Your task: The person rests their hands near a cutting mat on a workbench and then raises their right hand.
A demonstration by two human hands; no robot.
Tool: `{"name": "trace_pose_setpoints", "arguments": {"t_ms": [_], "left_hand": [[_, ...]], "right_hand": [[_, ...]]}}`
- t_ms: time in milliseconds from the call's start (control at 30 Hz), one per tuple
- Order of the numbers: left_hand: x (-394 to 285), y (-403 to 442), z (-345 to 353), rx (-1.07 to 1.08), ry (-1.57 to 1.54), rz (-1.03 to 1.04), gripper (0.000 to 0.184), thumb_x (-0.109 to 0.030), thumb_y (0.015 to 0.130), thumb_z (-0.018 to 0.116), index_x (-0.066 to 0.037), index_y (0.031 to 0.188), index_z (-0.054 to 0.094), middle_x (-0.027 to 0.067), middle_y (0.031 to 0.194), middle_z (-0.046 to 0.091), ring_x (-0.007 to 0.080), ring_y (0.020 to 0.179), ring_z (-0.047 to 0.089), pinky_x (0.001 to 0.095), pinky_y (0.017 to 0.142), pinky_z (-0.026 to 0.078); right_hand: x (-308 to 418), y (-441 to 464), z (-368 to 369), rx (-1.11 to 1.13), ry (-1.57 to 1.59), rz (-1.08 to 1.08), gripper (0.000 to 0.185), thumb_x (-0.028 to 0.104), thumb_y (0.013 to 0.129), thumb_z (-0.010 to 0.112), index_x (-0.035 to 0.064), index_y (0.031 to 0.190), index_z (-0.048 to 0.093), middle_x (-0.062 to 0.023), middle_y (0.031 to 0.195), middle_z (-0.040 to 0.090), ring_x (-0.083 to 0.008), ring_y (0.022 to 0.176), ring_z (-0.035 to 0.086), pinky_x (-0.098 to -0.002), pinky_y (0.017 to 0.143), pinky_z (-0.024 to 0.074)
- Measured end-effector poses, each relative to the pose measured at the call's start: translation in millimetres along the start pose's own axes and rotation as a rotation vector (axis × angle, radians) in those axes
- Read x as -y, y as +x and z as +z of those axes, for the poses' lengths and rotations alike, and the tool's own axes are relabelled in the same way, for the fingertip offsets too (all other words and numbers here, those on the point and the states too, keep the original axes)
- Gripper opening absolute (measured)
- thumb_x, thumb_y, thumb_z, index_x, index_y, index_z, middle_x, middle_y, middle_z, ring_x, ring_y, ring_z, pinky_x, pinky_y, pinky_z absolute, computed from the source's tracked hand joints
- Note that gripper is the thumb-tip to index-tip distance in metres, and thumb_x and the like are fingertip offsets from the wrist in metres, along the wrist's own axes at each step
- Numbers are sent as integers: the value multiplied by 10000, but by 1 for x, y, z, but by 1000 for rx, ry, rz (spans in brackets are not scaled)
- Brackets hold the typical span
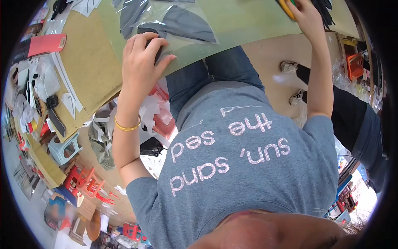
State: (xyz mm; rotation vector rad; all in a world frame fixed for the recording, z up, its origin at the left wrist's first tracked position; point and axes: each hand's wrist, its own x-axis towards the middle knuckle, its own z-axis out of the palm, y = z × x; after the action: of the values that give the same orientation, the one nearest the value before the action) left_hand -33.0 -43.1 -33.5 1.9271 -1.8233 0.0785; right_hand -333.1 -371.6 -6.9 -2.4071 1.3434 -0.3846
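Observation:
My left hand rests at the near edge of a green-topped table, its fingers bent over a dark fabric piece and its thumb out to the side. Beyond the fingers, dark grey fabric panels lie under a clear plastic sheet. At the upper right my right hand is closed around a yellow-orange curved-handled tool, mostly cut off by the top of the view. Black strips lie just right of that hand.
The green table top meets a yellowish board on the left. A red piece, a knife-like black tool and scraps lie there. Stools and scraps crowd the floor. Another person's legs and shoes are at the right.

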Motion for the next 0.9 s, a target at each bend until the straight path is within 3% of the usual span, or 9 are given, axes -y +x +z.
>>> {"name": "trace_pose_setpoints", "arguments": {"t_ms": [33,100,167,233,300,333,467,633,900], "left_hand": [[-1,0,0,-6,5,0,326,-225,727,846,-102,994,706,68,1102,645,302,1073,593,432,948,465],[-1,-1,1,-12,8,17,298,-220,735,840,-101,978,715,64,1086,651,302,1066,597,429,944,467],[0,-1,2,-16,5,23,278,-217,740,836,-100,965,723,62,1071,657,302,1057,601,428,937,470],[-1,-1,1,-14,-9,14,266,-216,741,834,-99,955,729,60,1055,662,301,1047,604,427,929,474],[1,1,1,6,2,-9,243,-187,773,814,-83,977,735,63,1080,667,301,1056,600,414,923,483],[0,1,0,18,6,-23,232,-173,789,804,-75,988,737,65,1093,669,301,1061,599,407,920,487],[-5,3,0,-22,219,186,177,-144,778,766,-101,945,730,27,1036,674,252,1005,624,399,905,499],[-5,2,13,-157,476,421,141,-131,748,702,-109,886,691,3,1009,672,197,992,635,385,908,518],[4,0,19,-174,218,286,82,-96,849,730,-92,908,673,29,1004,711,227,954,693,331,796,573]], "right_hand": [[-50,-6,5,33,380,-81,364,147,892,739,6,1218,661,-76,1132,701,-184,1028,668,-338,904,516],[11,-66,-6,331,813,38,467,220,873,774,6,1261,628,-72,1083,704,-134,965,658,-300,843,521],[55,-116,6,559,1122,111,439,142,851,751,21,1247,605,-63,973,702,-148,874,672,-292,805,541],[70,-145,27,805,1311,213,480,212,877,753,5,1267,565,-71,898,678,-151,782,660,-283,745,540],[90,-156,36,1006,1257,343,458,269,917,747,-10,1232,567,-56,832,640,-147,728,639,-282,691,534],[92,-164,44,1051,1287,320,525,462,979,663,-9,1191,572,-48,799,615,-143,691,621,-288,666,529],[105,-171,55,1230,1266,387,768,722,996,383,-7,1146,572,-48,764,595,-145,671,611,-280,666,525],[127,-177,62,1250,1235,534,794,752,966,421,-11,1133,564,-54,743,595,-144,645,618,-274,642,534],[136,-182,74,1230,1296,463,829,754,984,337,-22,1169,562,-74,781,636,-162,662,657,-279,653,554]]}}
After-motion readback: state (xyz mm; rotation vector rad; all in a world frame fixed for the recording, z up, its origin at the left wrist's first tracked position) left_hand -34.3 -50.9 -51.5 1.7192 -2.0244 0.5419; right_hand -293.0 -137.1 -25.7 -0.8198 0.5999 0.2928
